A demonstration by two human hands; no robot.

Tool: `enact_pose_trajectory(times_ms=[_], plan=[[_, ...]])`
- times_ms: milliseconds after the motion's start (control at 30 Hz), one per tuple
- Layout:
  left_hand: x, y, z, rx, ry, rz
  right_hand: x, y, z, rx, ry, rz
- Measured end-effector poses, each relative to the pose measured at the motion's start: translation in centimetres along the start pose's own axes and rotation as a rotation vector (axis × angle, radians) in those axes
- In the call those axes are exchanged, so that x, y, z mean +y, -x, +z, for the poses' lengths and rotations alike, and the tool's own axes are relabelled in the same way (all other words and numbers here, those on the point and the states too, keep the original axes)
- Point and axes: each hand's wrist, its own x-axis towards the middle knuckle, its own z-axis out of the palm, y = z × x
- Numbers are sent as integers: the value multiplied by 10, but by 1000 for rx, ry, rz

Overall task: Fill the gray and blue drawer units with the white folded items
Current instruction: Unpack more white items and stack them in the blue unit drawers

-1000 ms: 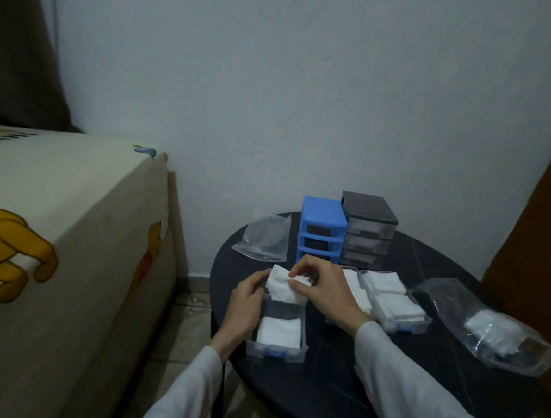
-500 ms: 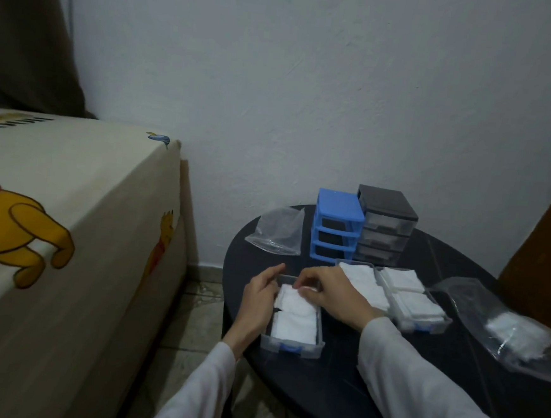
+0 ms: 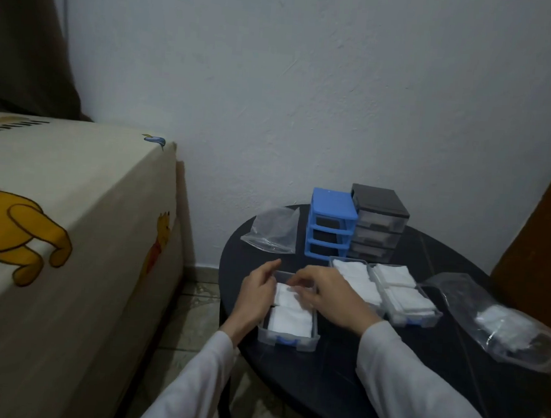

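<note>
**Hands at a clear drawer on the round black table**

A round black table (image 3: 337, 375) stands in a corner against a pale, rough plastered wall (image 3: 310, 79). To its left is a bed (image 3: 62, 225) under a cream sheet printed with a yellow cartoon bear; a dark curtain (image 3: 21, 33) hangs at the upper left, and a brown wooden panel (image 3: 549, 237) rises at the right edge. The floor below is tiled.

At the table's far edge the blue drawer unit (image 3: 330, 228) stands with its three slots open, touching the gray drawer unit (image 3: 378, 228) on its right. An empty clear bag (image 3: 274, 228) lies just left of them. Near the left edge sits a clear drawer (image 3: 287, 336) with a blue handle, holding two white folded items (image 3: 292, 319). The left hand (image 3: 255, 298) rests against the drawer's left wall, fingers loosely curled and slightly spread. The right hand (image 3: 330, 294) reaches over the drawer's far half, fingertips bent down onto the farther item; whether they pinch it cannot be told. Two more filled drawers (image 3: 402, 294) lie side by side in the middle. Toward the right edge lies a second clear bag (image 3: 502, 320) with white items inside.
</note>
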Motion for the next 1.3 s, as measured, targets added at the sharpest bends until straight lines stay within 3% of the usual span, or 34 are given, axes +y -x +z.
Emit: enact_pose_trajectory(times_ms=[200, 367, 467, 800, 1000, 1100, 1300], plan=[[36, 9, 6, 114, -44, 199, 22, 33, -48, 163, -134, 54], [75, 23, 71, -55, -20, 386, 56, 83, -87, 269, -104, 153], [85, 31, 123, -210, -3, 407, 77, 118, -103, 311, -94, 262], [98, 39, 251, -520, -81, 494, 146, 215, -121, 469, -106, 580], [103, 26, 283, -570, -312, 588, 171, 222, -111, 458, -80, 648], [101, 25, 292, -615, -278, 552, 181, 219, -107, 442, -65, 684], [88, 22, 304, -531, -232, 564, 193, 212, -98, 526, -61, 741]])
